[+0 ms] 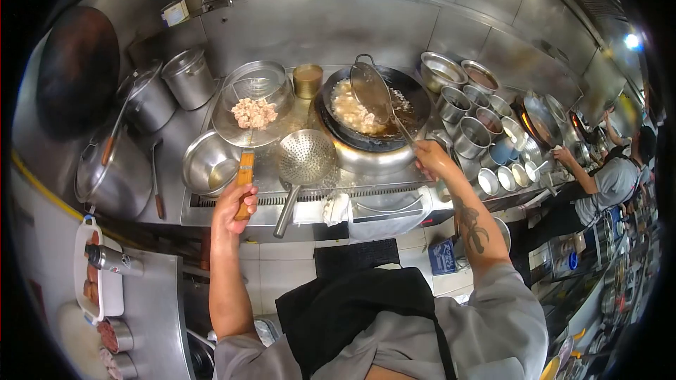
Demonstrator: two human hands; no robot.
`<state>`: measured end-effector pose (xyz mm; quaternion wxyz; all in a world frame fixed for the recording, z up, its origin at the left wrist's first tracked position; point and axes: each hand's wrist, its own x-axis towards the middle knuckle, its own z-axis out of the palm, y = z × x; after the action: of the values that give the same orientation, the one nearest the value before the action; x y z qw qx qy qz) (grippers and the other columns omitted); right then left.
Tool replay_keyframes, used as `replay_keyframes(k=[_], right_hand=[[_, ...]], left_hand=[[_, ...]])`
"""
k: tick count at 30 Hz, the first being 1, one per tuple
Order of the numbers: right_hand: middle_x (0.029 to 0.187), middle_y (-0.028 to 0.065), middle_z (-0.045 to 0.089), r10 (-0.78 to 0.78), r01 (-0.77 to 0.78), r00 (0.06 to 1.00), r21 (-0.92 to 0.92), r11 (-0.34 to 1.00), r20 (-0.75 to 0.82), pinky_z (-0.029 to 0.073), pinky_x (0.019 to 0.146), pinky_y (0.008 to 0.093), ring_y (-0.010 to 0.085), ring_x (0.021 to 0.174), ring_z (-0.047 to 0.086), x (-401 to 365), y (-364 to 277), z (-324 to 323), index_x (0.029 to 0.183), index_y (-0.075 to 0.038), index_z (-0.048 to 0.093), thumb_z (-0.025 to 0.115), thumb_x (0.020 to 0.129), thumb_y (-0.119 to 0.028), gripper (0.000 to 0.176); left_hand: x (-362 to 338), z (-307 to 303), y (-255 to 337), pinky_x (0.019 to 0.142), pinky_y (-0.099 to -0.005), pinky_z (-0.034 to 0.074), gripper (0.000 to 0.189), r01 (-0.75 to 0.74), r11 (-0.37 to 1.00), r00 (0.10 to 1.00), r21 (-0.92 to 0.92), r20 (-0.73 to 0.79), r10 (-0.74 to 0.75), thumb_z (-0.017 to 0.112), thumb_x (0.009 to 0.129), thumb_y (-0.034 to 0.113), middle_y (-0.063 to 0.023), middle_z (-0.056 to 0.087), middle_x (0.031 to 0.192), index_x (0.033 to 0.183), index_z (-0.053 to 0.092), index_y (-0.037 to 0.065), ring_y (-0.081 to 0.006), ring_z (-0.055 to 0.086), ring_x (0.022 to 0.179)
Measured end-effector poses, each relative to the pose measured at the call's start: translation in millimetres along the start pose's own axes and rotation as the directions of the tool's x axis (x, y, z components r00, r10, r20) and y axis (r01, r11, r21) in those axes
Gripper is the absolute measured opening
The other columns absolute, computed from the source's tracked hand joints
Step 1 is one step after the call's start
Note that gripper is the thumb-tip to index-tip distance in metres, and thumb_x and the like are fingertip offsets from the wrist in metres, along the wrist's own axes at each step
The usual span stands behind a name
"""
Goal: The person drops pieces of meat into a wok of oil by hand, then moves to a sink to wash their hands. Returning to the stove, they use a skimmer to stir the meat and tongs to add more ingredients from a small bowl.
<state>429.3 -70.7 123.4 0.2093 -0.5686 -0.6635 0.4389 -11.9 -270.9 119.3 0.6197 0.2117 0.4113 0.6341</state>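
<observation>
My left hand is closed round the wooden handle of a wire strainer. Pale, lightly browned food pieces lie in the strainer, which is over a round metal container. In my right hand is the thin handle of a mesh skimmer, tilted above a black wok. More pale pieces bubble in oil in the wok. Between my hands, a perforated ladle rests with its metal handle toward me.
A steel bowl stands left of the ladle, and a tin can behind it. Lidded pots line the left. Several metal containers and white cups crowd the right, where another person works.
</observation>
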Motion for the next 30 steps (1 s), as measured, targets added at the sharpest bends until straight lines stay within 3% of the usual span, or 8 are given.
replay_keyframes(k=[8, 14, 15, 18, 19, 26, 28, 30], right_hand=[[0.056, -0.0003, 0.048, 0.023, -0.025, 1.0, 0.189, 0.982, 0.011, 0.035, 0.033, 0.0258, 0.0084, 0.038, 0.04, 19.3, 13.1, 13.4, 0.098, -0.01, 0.056, 0.045, 0.095, -0.021, 0.016], [0.058, 0.0002, 0.05, 0.048, -0.044, 0.999, 0.409, 0.912, 0.0, 0.036, 0.034, 0.026, 0.0082, 0.039, 0.041, 17.7, -5.3, 12.0, 0.105, -0.009, 0.053, 0.046, 0.094, -0.022, 0.018], [0.058, 0.0003, 0.051, 0.047, -0.051, 0.999, 0.434, 0.899, 0.019, 0.037, 0.034, 0.0263, 0.0081, 0.039, 0.041, 20.5, -5.5, 11.9, 0.107, -0.009, 0.052, 0.046, 0.094, -0.022, 0.019], [0.058, 0.0034, 0.05, 0.103, -0.108, 0.994, 0.37, 0.923, 0.032, 0.038, 0.033, 0.0294, 0.0102, 0.039, 0.044, 20.8, -16.9, 14.7, 0.084, -0.006, 0.052, 0.042, 0.092, -0.016, 0.016], [0.06, 0.0014, 0.052, 0.112, -0.124, 0.992, 0.322, 0.939, 0.054, 0.037, 0.034, 0.0273, 0.0093, 0.039, 0.042, 28.4, -10.2, 15.1, 0.112, -0.007, 0.052, 0.046, 0.093, -0.02, 0.023], [0.058, 0.0025, 0.05, -0.03, 0.037, 0.999, 0.181, 0.983, -0.037, 0.037, 0.033, 0.0273, 0.0107, 0.038, 0.044, 33.0, 6.1, 2.8, 0.107, -0.004, 0.056, 0.044, 0.09, -0.015, 0.023], [0.059, 0.0035, 0.05, -0.055, 0.061, 0.996, 0.105, 0.993, -0.066, 0.037, 0.033, 0.028, 0.0112, 0.038, 0.044, 27.9, 6.4, -8.3, 0.104, -0.004, 0.058, 0.043, 0.09, -0.013, 0.023], [0.057, 0.0042, 0.05, -0.094, 0.106, 0.986, 0.082, 0.991, -0.138, 0.037, 0.033, 0.0289, 0.0122, 0.038, 0.045, 17.4, 4.5, -25.7, 0.099, -0.003, 0.058, 0.043, 0.089, -0.012, 0.021]], left_hand=[[52.6, 56.8, -6.7, 0.041, -0.0248, 0.041, 0.021, 0.019, 0.983, 0.996, 0.184, 0.087, -0.036, 0.053, 0.083, 0.002, -0.0054, 0.05, 0.073, 0.102, 0.044, 0.006, -0.0102, 0.047, 0.053], [118.6, 112.5, -48.2, 0.037, -0.0273, 0.039, 0.017, 0.036, 0.935, 0.999, 0.352, 0.016, -0.044, 0.047, 0.082, 0.001, -0.0045, 0.05, 0.068, 0.098, 0.046, 0.007, -0.0117, 0.047, 0.047], [128.0, 122.0, -54.8, 0.037, -0.0278, 0.039, 0.02, 0.045, 0.897, 0.999, 0.439, -0.013, -0.043, 0.047, 0.082, 0.001, -0.0045, 0.05, 0.068, 0.101, 0.046, 0.008, -0.012, 0.047, 0.047], [150.1, 146.1, -76.3, 0.035, -0.0294, 0.038, 0.023, 0.041, 0.771, 0.998, 0.636, -0.057, -0.006, 0.044, 0.082, 0.003, -0.0048, 0.048, 0.065, 0.104, 0.046, 0.009, -0.013, 0.045, 0.045], [155.9, 149.2, -83.2, 0.034, -0.0299, 0.037, 0.022, 0.016, 0.741, 0.999, 0.672, -0.049, 0.024, 0.043, 0.081, 0.003, -0.0052, 0.047, 0.062, 0.102, 0.045, 0.008, -0.0136, 0.044, 0.042], [207.5, 136.4, -106.9, 0.037, -0.0398, 0.042, 0.039, -0.177, 0.27, 0.931, 0.946, 0.072, 0.357, 0.041, 0.08, 0.003, -0.0197, 0.058, 0.071, 0.118, 0.042, 0.001, -0.0274, 0.056, 0.044], [237.9, 114.4, -123.5, 0.037, -0.0398, 0.043, 0.042, -0.292, 0.104, 0.836, 0.951, 0.201, 0.51, 0.041, 0.08, 0.003, -0.021, 0.06, 0.075, 0.121, 0.041, 0.0, -0.0282, 0.057, 0.044], [247.5, 104.9, -130.4, 0.036, -0.0399, 0.043, 0.042, -0.427, -0.076, 0.647, 0.901, 0.363, 0.67, 0.042, 0.08, 0.003, -0.0218, 0.06, 0.075, 0.122, 0.04, 0.0, -0.0284, 0.056, 0.043]])
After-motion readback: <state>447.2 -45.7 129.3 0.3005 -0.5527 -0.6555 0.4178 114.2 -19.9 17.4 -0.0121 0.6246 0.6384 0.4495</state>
